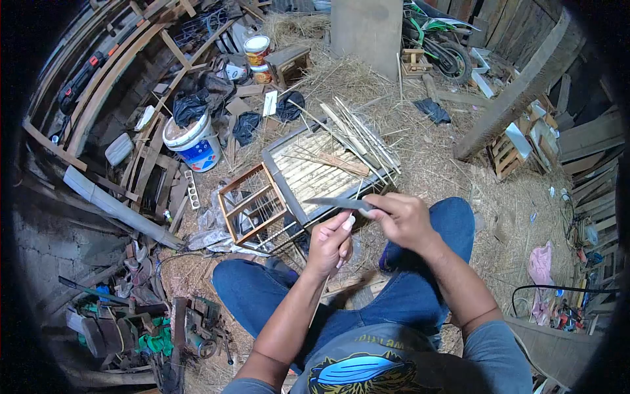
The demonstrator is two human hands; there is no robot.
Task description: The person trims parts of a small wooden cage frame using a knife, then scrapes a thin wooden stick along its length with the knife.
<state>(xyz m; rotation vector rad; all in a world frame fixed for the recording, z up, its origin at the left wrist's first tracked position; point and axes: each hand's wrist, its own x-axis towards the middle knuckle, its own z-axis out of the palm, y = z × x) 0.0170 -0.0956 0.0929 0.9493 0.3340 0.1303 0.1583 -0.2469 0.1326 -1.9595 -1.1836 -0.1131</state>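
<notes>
Right hand (pixel 400 220) is clamped round the handle of a knife (pixel 331 202); blade points left, just above the left hand, contact with the strip unclear. Left hand (pixel 330 243) is closed on a thin strip (pixel 320 299), which runs down from the grip toward the lap. Just beyond both hands: table (pixel 279 174) with loose sticks (pixel 351 134) on top. Left of the grip: rack (pixel 228 213); farther up-left, bucket (pixel 197 148).
</notes>
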